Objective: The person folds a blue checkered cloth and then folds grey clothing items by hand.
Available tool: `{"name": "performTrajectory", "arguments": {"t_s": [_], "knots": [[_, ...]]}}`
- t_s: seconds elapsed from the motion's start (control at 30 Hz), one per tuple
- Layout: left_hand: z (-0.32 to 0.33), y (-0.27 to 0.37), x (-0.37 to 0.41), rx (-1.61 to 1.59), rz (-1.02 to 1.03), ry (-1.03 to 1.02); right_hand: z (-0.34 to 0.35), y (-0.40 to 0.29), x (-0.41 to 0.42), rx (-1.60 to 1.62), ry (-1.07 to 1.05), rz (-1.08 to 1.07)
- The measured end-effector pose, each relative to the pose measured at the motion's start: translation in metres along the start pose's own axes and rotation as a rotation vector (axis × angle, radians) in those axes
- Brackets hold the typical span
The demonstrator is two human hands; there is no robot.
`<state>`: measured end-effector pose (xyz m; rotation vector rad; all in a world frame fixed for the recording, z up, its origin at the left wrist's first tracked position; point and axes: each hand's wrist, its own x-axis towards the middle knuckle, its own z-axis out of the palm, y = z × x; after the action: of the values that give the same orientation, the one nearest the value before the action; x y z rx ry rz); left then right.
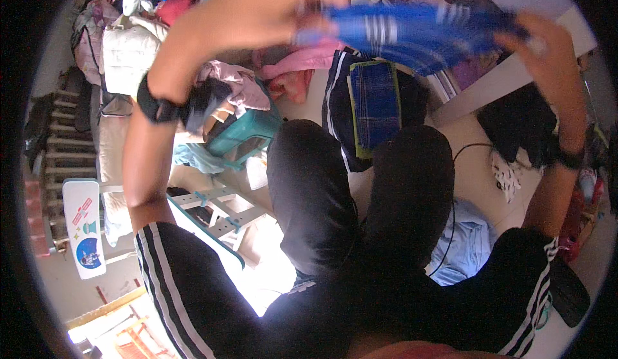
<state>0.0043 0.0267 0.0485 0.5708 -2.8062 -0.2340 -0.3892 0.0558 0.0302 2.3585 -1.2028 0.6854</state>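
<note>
A blue cloth with white stripes is stretched between my raised hands, blurred by motion. My left hand grips its left end, and my right hand holds the right end. Under the cloth, just beyond my knees, a folded blue plaid cloth with a yellow-green edge lies on top of a folded black garment with white side stripes. Black bands circle both of my wrists.
Heaped clothes spread across the far side. At left are a teal plastic stool with items on it and a white perforated frame. Light-blue fabric and a black cable lie right of my legs.
</note>
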Motion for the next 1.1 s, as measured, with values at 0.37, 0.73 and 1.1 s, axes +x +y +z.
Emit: {"name": "performTrajectory", "arguments": {"t_s": [0.37,0.73,1.1], "knots": [[0.096,0.049,0.003,-0.679,-0.002,-0.909,0.010,-0.071,-0.095,0.557,-0.635,-0.021],[0.240,-0.088,0.028,-0.641,-0.252,-0.615,0.161,-0.030,-0.180,0.595,-0.750,0.232],[0.394,-0.178,0.035,-0.168,-0.351,-0.265,0.323,-0.038,-0.240,0.487,-0.330,0.737]]}}
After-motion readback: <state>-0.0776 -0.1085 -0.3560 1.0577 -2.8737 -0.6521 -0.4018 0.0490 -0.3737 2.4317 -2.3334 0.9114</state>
